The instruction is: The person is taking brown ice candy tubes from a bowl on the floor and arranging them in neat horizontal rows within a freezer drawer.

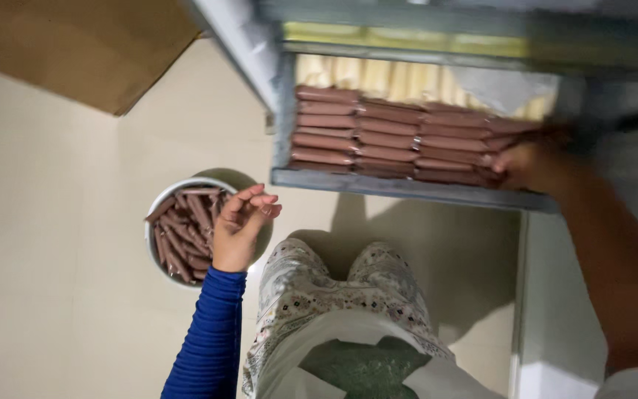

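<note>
My left hand (241, 225), in a blue ribbed sleeve, hovers with fingers apart and nothing in it, just over the right rim of a white bowl (158, 201) of loose brown sausages (184, 230). My right hand (527, 164), blurred, reaches up to the right end of a grey metal tray (407, 186). Its fingers curl around the ends of brown sausages (389, 139) stacked in neat rows there.
Pale, cream-coloured sticks (400, 77) lie behind the sausage rows in the tray. A brown cardboard sheet (83, 44) lies at the top left on the beige floor (46, 222). My patterned trouser legs (334, 288) stand below the tray. A white surface (555, 310) runs along the right.
</note>
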